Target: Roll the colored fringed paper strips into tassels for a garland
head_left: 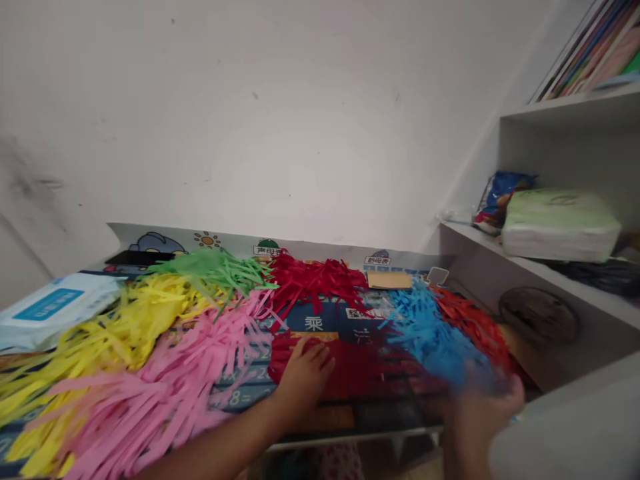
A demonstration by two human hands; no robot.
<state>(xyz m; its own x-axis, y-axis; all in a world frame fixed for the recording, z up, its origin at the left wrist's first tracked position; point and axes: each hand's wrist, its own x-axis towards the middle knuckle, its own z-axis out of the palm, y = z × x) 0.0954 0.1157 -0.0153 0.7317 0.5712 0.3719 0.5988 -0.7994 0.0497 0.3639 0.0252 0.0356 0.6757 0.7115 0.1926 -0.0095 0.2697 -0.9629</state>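
Note:
My left hand lies over a dark red sheet near the table's front edge, fingers a little apart and pressing on it. Whether the sheet is paper or cloth I cannot make out. At the right, my right hand is smeared by motion beside the near end of a bundle of blue fringed strips; its fingers cannot be read. Red-orange strips lie just beyond the blue ones. Behind the sheet sits a dark red fringed bundle.
Pink strips, yellow strips and green strips cover the left side. A wipes pack lies far left. A tan card rests at the back. White shelves on the right hold a tissue pack. A wall stands behind.

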